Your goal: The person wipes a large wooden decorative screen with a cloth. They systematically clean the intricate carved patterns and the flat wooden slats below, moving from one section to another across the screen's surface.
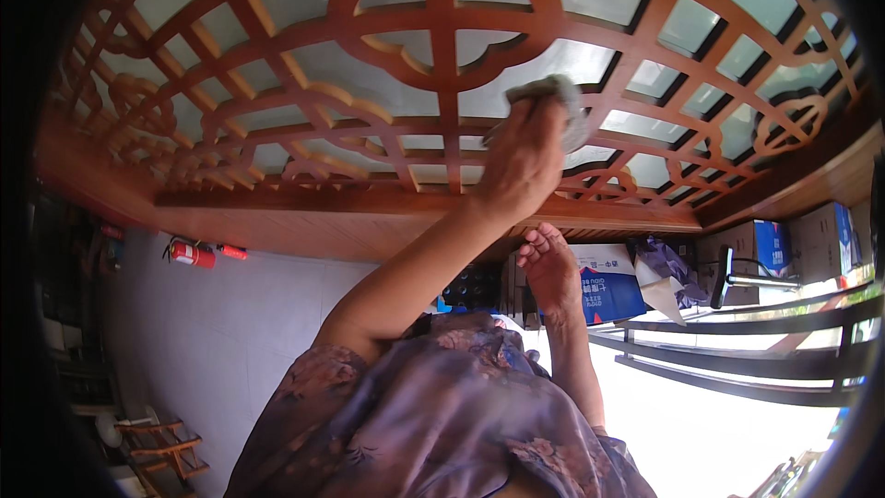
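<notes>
A grey cloth is bunched in my left hand, which reaches up and across. It lies over a red-brown wooden lattice backed by pale, shiny panes. Hand and cloth are blurred. The cloth covers part of the lattice just right of a four-lobed motif. My right hand is raised below the lattice's bottom rail, with nothing in it. Its fingers are loosely bent and slightly apart, in front of a blue and white cardboard box.
More cartons and crumpled purple material lie at the right, near a dark slatted railing. Red fire extinguishers stand on the pale floor at the left. Wooden furniture is at lower left.
</notes>
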The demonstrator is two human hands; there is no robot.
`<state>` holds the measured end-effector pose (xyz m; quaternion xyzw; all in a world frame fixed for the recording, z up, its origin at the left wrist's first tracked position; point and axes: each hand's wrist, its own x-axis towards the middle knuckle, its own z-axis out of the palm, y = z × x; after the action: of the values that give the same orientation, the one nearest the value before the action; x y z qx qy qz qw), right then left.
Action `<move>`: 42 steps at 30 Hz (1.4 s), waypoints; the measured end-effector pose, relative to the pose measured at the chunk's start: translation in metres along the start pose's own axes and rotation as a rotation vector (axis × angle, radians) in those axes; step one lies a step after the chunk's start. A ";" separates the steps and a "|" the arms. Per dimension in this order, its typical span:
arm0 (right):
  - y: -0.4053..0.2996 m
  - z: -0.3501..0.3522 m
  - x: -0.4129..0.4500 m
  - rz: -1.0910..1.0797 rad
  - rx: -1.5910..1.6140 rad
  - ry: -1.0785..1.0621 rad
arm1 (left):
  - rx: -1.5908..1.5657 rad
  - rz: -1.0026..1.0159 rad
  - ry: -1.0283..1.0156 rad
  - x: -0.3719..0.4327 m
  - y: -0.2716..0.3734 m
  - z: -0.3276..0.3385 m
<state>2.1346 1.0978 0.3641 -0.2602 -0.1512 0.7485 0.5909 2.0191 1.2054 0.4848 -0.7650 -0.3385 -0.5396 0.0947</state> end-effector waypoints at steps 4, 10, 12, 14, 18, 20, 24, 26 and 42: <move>-0.007 -0.002 -0.009 -0.026 0.016 0.022 | 0.220 -0.130 -0.176 -0.029 -0.017 -0.023; -0.013 -0.015 -0.021 -0.067 0.032 0.069 | 0.143 -0.124 -0.136 -0.024 -0.013 -0.044; -0.013 -0.023 -0.022 -0.065 0.051 0.068 | 0.071 -0.164 -0.070 -0.032 -0.011 -0.039; -0.009 -0.028 -0.026 -0.033 0.066 0.057 | -0.290 -0.403 0.156 -0.054 -0.007 -0.020; -0.018 -0.046 -0.032 -0.058 0.086 0.139 | -0.030 -0.019 -0.012 -0.039 0.012 0.015; -0.022 -0.046 -0.036 -0.074 0.076 0.157 | -0.058 -0.094 -0.090 -0.033 0.009 0.017; -0.019 -0.054 -0.033 -0.047 0.057 0.151 | 0.165 0.022 -0.059 -0.032 0.010 0.013; -0.020 -0.057 -0.032 -0.044 0.019 0.192 | 0.353 0.051 -0.159 -0.027 0.015 0.012; 0.003 -0.038 -0.024 0.024 -0.045 0.124 | 0.104 -0.287 -0.371 -0.060 -0.014 -0.053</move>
<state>2.1577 1.0707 0.3363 -0.3213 -0.1280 0.7342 0.5842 1.9588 1.1635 0.4494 -0.7892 -0.4826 -0.3798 -0.0074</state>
